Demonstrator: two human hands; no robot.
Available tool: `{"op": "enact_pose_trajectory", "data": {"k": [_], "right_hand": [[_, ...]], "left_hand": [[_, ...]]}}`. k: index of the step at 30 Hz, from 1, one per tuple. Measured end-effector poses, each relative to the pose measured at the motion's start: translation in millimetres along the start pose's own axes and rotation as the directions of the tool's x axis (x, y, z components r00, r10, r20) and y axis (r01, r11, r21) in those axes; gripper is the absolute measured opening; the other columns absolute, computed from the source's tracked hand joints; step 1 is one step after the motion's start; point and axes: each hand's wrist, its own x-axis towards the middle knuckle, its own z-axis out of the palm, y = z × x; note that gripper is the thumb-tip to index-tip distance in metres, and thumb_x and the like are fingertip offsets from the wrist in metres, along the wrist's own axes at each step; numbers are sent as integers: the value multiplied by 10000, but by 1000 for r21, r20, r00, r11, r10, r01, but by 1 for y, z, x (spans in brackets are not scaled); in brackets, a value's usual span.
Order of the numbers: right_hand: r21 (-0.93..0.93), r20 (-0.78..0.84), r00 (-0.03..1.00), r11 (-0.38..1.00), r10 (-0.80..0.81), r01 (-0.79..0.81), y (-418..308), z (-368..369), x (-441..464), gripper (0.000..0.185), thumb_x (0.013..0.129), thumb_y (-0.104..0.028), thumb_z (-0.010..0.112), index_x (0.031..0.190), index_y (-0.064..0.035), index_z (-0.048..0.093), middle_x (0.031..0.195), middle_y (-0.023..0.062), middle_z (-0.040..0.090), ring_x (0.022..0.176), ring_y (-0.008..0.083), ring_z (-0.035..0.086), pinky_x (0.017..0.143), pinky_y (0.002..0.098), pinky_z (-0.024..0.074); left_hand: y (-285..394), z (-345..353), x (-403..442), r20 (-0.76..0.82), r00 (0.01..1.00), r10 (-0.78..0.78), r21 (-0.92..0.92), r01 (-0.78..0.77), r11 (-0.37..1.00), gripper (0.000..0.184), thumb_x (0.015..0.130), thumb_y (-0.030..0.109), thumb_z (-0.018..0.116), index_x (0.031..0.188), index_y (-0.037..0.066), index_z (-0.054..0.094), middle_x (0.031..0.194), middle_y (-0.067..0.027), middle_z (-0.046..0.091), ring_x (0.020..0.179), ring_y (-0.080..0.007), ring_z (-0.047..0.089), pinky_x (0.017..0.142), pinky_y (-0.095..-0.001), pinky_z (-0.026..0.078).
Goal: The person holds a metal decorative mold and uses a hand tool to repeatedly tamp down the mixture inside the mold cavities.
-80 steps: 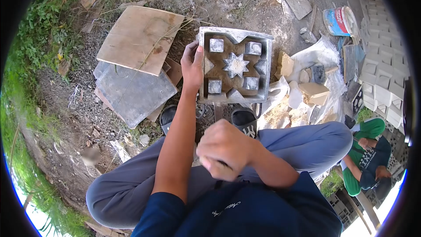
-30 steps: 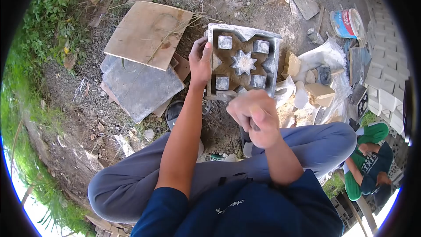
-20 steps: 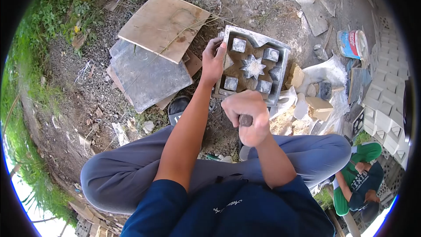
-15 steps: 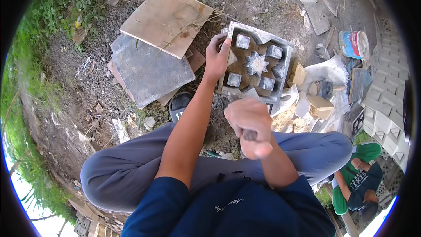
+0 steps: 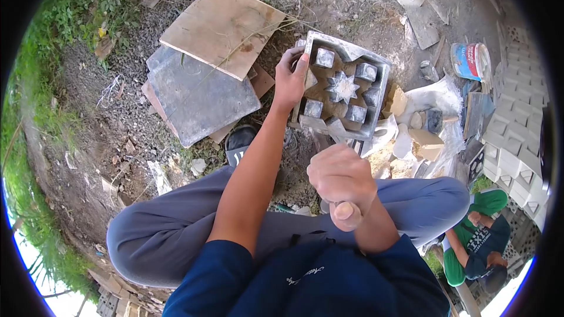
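Note:
A grey metal block mould (image 5: pixel 380 91), with a star-shaped core in its middle and square cores round it, lies tilted in front of me. My left hand (image 5: pixel 290 79) grips its left side, thumb on the rim and fingers bent over the outer edge. Below the mould's near edge, my right hand (image 5: pixel 342 179) is closed in a fist. A rounded tip shows under the fist; whether it is my thumb or the end of something held, I cannot make out.
A tan board (image 5: pixel 220 26) overlaps a grey slab (image 5: pixel 200 103) left of the mould. To the right lie a plastic sheet (image 5: pixel 449 94) with lumps and powder, a paint bucket (image 5: pixel 470 61) and stacked pale blocks (image 5: pixel 511 123). Another person (image 5: pixel 484 243) sits lower right.
My right fist has shifted slightly right and down and turned over a little. The left hand keeps its hold on the mould, which looks almost unmoved.

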Motion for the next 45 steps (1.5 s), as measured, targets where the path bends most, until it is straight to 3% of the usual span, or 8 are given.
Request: {"op": "enact_pose_trajectory", "data": {"k": [7,14,15,28,34,40,42,45], "right_hand": [[75,-12,998,995,63,-62,13,-16,-4,319,933,-131,490,630,-54,425,530,54,390,399,242,374,400,352,316],[6,35,993,994,113,-113,26,-19,-3,317,929,-133,475,623,-59,435,527,67,373,406,239,379,401,367,305],[-4,-69,995,997,71,-71,14,-6,-1,524,1033,-282,452,574,-58,335,486,13,316,371,169,311,380,319,238],[44,-100,984,989,146,-142,24,-16,-3,552,1038,-284,448,552,-57,321,463,15,311,362,155,310,383,310,231],[79,-91,992,994,82,-75,7,-8,1,514,1022,-254,442,562,-53,332,472,18,334,373,163,322,387,314,229],[30,-105,986,991,130,-127,2,-8,0,508,1025,-255,435,570,-54,331,476,21,315,373,174,313,387,323,225],[80,-41,988,986,148,-144,-1,-18,-5,356,937,-174,507,622,-46,402,525,70,339,410,261,358,420,374,303],[5,17,973,973,231,-231,30,-25,-5,446,998,-216,449,594,-49,363,506,70,307,409,256,341,420,368,280]], "left_hand": [[6,2,0,-15,1000,-7,11,7,1000,325,1029,229,597,1227,-28,606,1125,-57,662,1038,-120,578,944,-279,449],[6,2,1,-28,999,33,55,-31,998,296,1013,192,602,1179,-52,615,1082,-100,679,1016,-140,606,921,-297,473],[7,3,1,-40,999,18,10,-17,1000,292,1010,187,602,1179,-52,615,1083,-97,680,1007,-139,610,915,-299,477],[10,4,2,-23,999,37,12,-36,999,277,1007,185,606,1164,-42,630,1058,-78,678,983,-129,607,903,-294,482],[2,1,0,-12,1000,18,16,-18,1000,295,1010,189,606,1183,-50,620,1049,-81,677,977,-131,600,899,-295,481],[4,0,5,-20,999,29,33,-29,999,311,1015,203,605,1190,-55,612,1049,-74,673,991,-129,593,906,-293,477],[9,1,-1,0,1000,26,45,-26,999,313,1017,210,603,1193,-49,614,1056,-75,672,996,-125,592,906,-284,473],[7,2,3,-8,1000,26,52,-26,998,343,1019,250,603,1205,-38,613,1063,-80,677,996,-136,596,906,-298,471]]}}
